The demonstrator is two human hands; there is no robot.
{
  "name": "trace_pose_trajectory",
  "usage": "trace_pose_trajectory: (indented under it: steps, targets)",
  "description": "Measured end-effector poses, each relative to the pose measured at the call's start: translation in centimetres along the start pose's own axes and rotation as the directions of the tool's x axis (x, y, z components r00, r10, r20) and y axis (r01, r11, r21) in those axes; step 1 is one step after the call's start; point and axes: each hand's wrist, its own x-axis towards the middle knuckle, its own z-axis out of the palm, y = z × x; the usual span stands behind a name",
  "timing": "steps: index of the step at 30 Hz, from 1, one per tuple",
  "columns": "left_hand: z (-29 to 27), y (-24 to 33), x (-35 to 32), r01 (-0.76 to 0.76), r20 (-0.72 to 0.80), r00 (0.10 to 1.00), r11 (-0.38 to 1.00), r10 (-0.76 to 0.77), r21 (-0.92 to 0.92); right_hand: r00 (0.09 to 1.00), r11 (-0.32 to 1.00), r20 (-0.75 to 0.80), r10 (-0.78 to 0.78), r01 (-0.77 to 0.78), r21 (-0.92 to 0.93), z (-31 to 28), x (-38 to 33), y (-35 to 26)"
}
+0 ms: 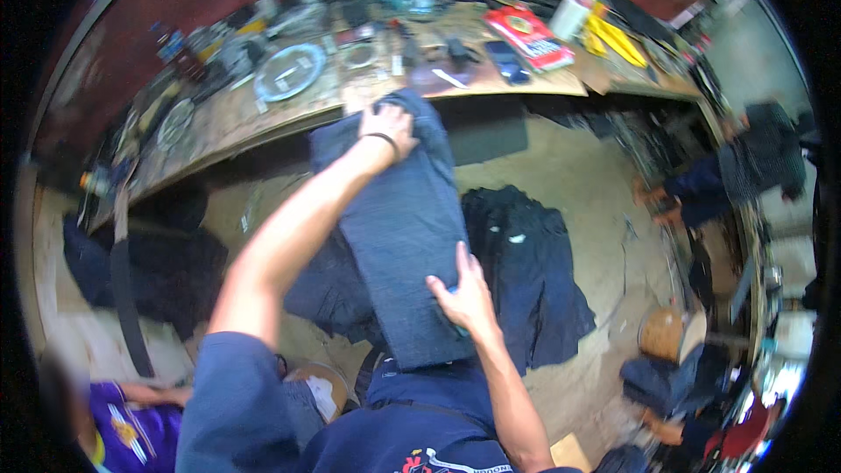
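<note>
A long piece of dark blue denim (399,219), which looks like folded trousers, stretches from the table's front edge down to my lap. My left hand (390,129), with a dark band at the wrist, is at its far end, the fingers curled into the cloth. Nearer my body, my right hand (464,293) rests along the right edge of the denim, thumb and fingers apart. A bit of teal shows by the right palm, too small to name. The cloth's underside is hidden.
Across the front runs a cluttered wooden worktable (219,136) with a blue-rimmed plate (289,72), a phone (508,63), a red packet (530,35) and bottles. Dark garments (526,271) lie on the floor. A person in purple (131,425) is at lower left; others are at right.
</note>
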Motion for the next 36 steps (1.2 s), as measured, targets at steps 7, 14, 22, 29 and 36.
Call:
trace_pose_trajectory:
  steps: [7,14,22,29,36]
  targets:
    - [6.9,0.5,-6.1,-0.05,-0.666,0.744,0.988,-0.06,-0.145,0.986,0.97,0.097,0.135,-0.152,0.191,-1.1,1.7,-0.1]
    - [8.7,-2.9,-1.0,-0.054,-0.477,0.855,0.882,-0.202,-0.469,0.986,0.97,0.102,0.132,-0.15,0.192,-2.4,5.0,-2.4]
    - [8.2,-3.3,0.5,-0.094,-0.736,0.666,0.965,-0.123,-0.246,0.698,0.71,-0.228,-0.679,0.545,-0.446,-0.9,2.1,-7.1]
    - [8.0,-4.7,2.2,-0.007,-0.464,0.847,0.867,-0.26,-0.498,0.612,0.554,0.058,-0.789,0.749,-0.364,3.2,1.7,-1.2]
    - [7.2,-7.0,5.5,0.101,-0.203,0.951,0.858,-0.231,-0.504,0.349,0.323,0.033,-0.937,0.895,-0.308,1.1,13.0,-13.3]
